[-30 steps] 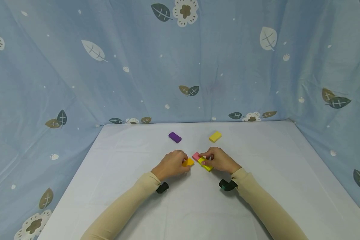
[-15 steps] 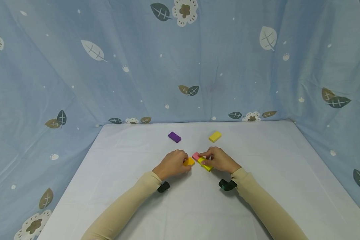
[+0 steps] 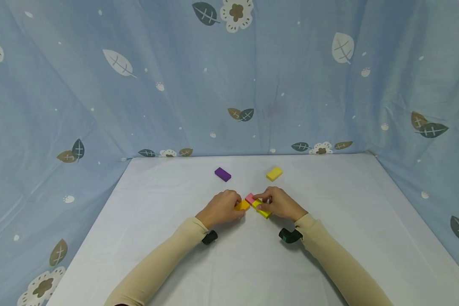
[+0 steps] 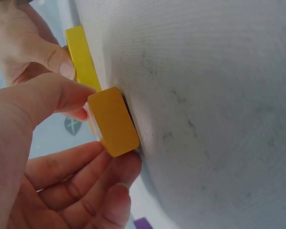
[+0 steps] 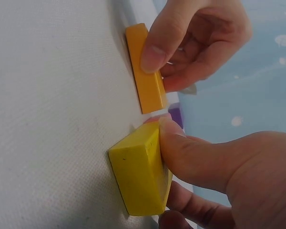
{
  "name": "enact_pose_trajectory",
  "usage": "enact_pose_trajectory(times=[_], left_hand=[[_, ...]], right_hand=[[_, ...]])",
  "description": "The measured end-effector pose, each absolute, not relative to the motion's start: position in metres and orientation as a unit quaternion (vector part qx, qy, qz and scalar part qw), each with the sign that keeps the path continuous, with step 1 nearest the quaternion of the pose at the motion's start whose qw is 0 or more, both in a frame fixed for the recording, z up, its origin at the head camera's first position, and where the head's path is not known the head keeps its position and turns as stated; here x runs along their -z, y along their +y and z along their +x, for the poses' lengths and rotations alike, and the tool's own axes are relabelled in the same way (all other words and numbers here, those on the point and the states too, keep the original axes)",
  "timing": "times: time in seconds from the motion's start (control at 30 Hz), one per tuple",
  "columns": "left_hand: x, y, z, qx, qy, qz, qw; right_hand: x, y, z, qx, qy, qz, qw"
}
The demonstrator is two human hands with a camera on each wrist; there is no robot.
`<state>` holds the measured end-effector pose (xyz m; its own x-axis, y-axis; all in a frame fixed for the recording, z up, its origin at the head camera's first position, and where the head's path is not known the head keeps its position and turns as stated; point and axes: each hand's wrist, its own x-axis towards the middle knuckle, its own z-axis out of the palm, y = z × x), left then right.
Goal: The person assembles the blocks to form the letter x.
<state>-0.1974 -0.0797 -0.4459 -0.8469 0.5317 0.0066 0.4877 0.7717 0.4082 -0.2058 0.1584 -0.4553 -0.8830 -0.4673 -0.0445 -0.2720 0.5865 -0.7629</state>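
Observation:
In the head view my left hand [image 3: 222, 207] pinches an orange block [image 3: 243, 205] between thumb and fingers, low over the white cloth. My right hand [image 3: 282, 204] grips a bright yellow block [image 3: 267, 214] from above, thumb along its side as the right wrist view shows. A pink block [image 3: 250, 198] lies at the far end of that yellow block, partly behind my right fingers. The orange block's end is close to where pink and yellow meet, with a narrow gap visible in the right wrist view.
A purple block [image 3: 222, 174] lies farther back on the left, and a paler yellow block [image 3: 274, 173] farther back on the right. All rest on a white-covered table [image 3: 237, 272]. A patterned blue curtain [image 3: 157, 119] hangs behind it.
My left hand has slid the orange block slightly to the right, nearer the pink and yellow blocks. The right hand keeps its grip in place.

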Motion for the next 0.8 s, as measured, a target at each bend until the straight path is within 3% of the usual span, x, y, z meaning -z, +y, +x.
enact_pose_trajectory(times=[0.8], left_hand=[[0.4465, -0.0765, -0.199, -0.206, 0.936, 0.28, 0.052]], right_hand=[[0.4576, 0.1594, -0.2067, 0.402, 0.88, -0.22, 0.121]])
